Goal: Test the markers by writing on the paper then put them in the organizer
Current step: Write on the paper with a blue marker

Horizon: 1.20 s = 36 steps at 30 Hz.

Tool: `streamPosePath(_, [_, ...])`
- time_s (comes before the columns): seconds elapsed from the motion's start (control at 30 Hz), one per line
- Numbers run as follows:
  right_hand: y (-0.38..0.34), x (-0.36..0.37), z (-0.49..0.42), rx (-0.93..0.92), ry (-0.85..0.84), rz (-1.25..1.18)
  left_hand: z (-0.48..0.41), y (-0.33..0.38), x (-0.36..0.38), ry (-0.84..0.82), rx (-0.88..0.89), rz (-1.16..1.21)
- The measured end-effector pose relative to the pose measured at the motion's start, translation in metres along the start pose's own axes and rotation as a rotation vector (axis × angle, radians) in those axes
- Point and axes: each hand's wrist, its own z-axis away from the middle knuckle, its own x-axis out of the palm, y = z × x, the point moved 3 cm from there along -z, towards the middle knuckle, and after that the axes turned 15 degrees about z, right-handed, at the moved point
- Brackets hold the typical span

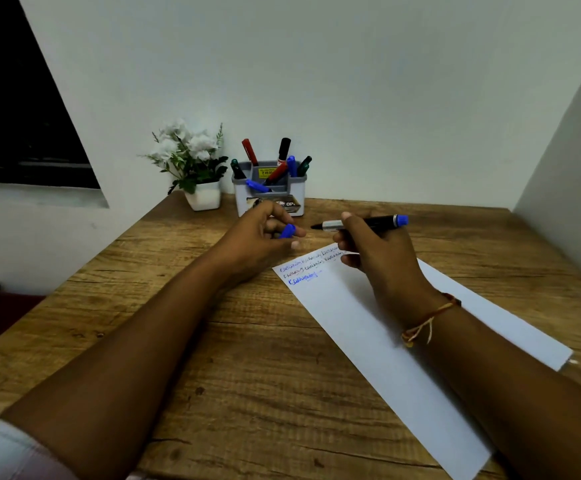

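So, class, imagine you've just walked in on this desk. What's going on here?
A person is testing markers at a wooden table. The right hand grips an uncapped blue marker, its tip pointing towards the left hand, which pinches the blue cap. The paper already has a few lines of writing at its far end. At the back, the organizer holds several markers, beside a potted plant.

Organizer [269, 197] right of plant [192, 161], behind paper [386, 327].
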Motion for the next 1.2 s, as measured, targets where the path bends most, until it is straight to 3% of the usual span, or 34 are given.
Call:
streamPosePath(0.63, [0.004,0.003,-0.002,-0.076,-0.069,0.106,0.003,0.006,0.007,-0.064,0.070,-0.082])
streamPosePath(0.8, [0.005,0.001,-0.006,-0.066,-0.059,0.124,0.007,0.006,0.014,-0.105,-0.021,0.141])
streamPosePath(1.0, [0.005,-0.004,-0.008,-0.037,-0.144,0.063,0.011,0.006,0.019,-0.111,-0.075,0.248])
streamPosePath(1.2, [-0.002,-0.003,-0.007,-0.136,-0.203,0.065,0.014,0.009,0.016,-0.105,-0.085,0.317])
